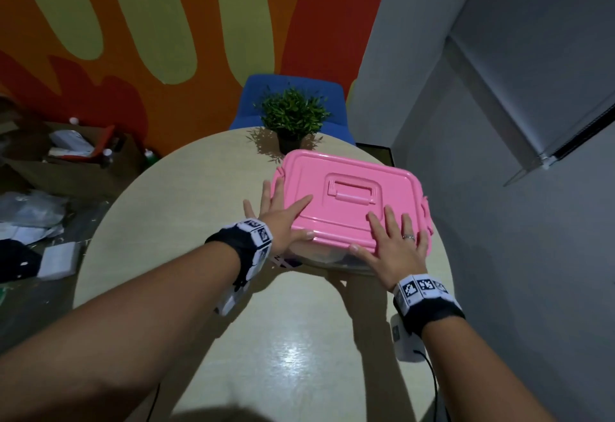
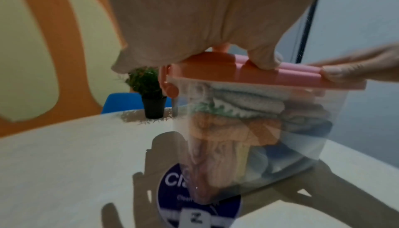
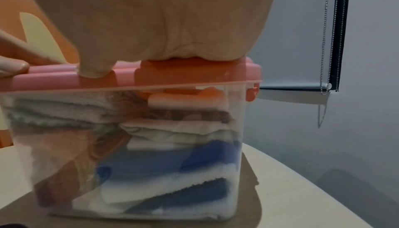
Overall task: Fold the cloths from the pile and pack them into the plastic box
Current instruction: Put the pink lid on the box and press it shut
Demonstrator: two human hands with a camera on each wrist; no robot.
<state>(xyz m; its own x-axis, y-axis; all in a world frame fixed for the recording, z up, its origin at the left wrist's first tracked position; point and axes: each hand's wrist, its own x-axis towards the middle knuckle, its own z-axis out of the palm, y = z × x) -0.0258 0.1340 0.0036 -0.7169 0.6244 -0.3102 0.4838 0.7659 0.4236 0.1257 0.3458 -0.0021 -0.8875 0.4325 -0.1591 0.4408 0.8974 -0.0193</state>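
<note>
Both hands are flat on the pink lid (image 1: 352, 202) right now. The left hand (image 1: 283, 218) lies spread across the lid's near left corner, fingers straight and fanned, its thumb stretched along the lid's front edge; that grip is wide open, pressing rather than clutching. The right hand (image 1: 396, 245) does the same at the near right corner, fingers (image 1: 392, 222) extended over the top, a ring on one of them, thumb laid on the front rim. Nothing is curled around anything; each grip is simply palm-down on plastic.

The plastic box (image 3: 134, 154) stands on the round table (image 1: 186, 195), towards its far right side, just in front of the small potted plant (image 1: 293, 119). The lid sits on top of it with its moulded handle lying flat in the middle. Through the clear walls the right wrist view shows folded cloths (image 3: 172, 163) stacked nearly to the rim: grey-white towelling at the upper left, orange and brown beside it, white in the middle, blue and white layers at the bottom. From the left wrist view the stack looks orange, green-patterned and blue, though it is blurred. A side latch (image 3: 251, 93) hangs at the box's right end, and I cannot tell whether it is clipped
</note>
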